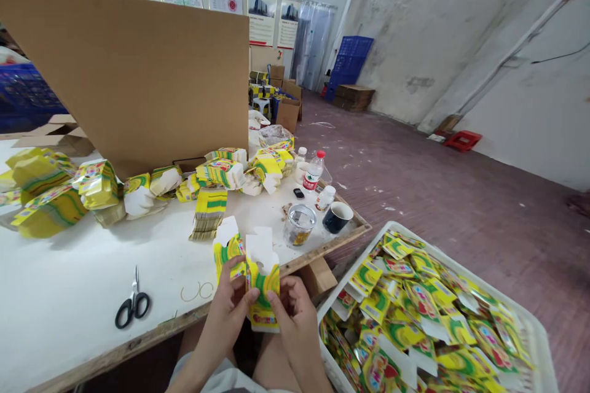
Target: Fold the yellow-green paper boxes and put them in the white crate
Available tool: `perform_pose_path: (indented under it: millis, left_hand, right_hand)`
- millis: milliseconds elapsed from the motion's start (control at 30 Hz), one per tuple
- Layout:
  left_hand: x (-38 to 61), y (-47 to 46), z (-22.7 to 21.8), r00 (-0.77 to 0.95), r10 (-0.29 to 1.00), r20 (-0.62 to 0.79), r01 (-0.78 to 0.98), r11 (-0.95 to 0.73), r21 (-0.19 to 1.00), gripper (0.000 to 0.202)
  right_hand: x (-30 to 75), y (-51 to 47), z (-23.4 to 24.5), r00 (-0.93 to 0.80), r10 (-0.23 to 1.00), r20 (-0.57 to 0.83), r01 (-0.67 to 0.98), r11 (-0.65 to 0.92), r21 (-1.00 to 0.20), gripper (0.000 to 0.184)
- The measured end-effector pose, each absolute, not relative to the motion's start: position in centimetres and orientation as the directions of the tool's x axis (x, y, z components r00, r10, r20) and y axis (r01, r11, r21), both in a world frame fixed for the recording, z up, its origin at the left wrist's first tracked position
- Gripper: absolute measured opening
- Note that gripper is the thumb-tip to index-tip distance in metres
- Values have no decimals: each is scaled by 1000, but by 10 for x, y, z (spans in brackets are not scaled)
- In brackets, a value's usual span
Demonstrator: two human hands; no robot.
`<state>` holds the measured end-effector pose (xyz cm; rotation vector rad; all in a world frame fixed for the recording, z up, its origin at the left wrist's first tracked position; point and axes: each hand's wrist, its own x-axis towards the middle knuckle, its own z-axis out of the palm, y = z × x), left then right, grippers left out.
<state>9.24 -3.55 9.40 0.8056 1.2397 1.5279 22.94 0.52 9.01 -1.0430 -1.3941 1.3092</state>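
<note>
A flat yellow-and-green printed carton [265,282], white flap up, is held upright between my two hands near the table's front edge. My left hand [233,298] grips its left side, thumb on the front. On the right side, my right hand [295,307] pinches it with the thumb in front and fingers behind. A second carton [223,253] of the same print shows behind my left fingers; whether they grip it too I cannot tell. Just beyond is a fanned stack of cartons [209,212]. Black-handled scissors [133,306] and rubber bands [203,290] lie left of my hands.
A white bin [537,325] piled with flat cartons stands at my right. Carton bundles [96,184] line the table before a tall cardboard sheet [152,80]. Near the right corner are a clear tub [299,225], dark mug [337,217] and red-capped bottle [314,172].
</note>
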Motion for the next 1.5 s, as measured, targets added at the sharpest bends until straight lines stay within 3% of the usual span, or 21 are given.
perform_pose_path:
  millis: [133,300,367,533,600,700,800,867,1000,1300,1500]
  left_hand:
    - [88,-46,108,-131,991,-34,-207,6,978,57]
    - [86,-51,114,125,992,-29,-350,72,934,36]
    - [87,-51,111,186,982,-18,-417,96,904,33]
    - [87,-52,105,168,983,-70,-443,138,886,73]
    - [86,-50,104,177,982,-67,-421,137,897,68]
    - [87,-47,103,117,991,-58,-369,97,924,53]
    - [89,-46,101,55,996,-68,-302,81,950,53]
    - [90,-47,100,49,997,-61,-282,73,957,52]
    - [90,-47,101,92,994,-57,-342,85,936,51]
    - [92,-46,107,69,996,-54,-406,77,911,55]
    - [92,-45,111,83,994,-71,-426,100,899,50]
  right_hand:
    - [244,12,102,-385,917,101,-122,58,-991,51]
    - [262,21,113,-547,833,88,-24,89,-996,25]
    - [266,23,115,-554,828,87,36,128,-991,23]
    - [265,23,116,-523,840,145,51,201,-978,24]
    - [264,24,116,-448,885,125,22,151,-988,19]
    - [265,27,115,-331,941,71,-30,65,-997,26]
    - [268,30,116,-475,880,10,28,27,-999,32]
    - [268,31,115,-546,838,-10,129,73,-989,31]
    - [264,31,114,-488,873,12,325,194,-926,31]
    - [253,26,121,-473,881,7,400,222,-889,37]
    - [259,29,118,-530,846,60,195,191,-962,26]
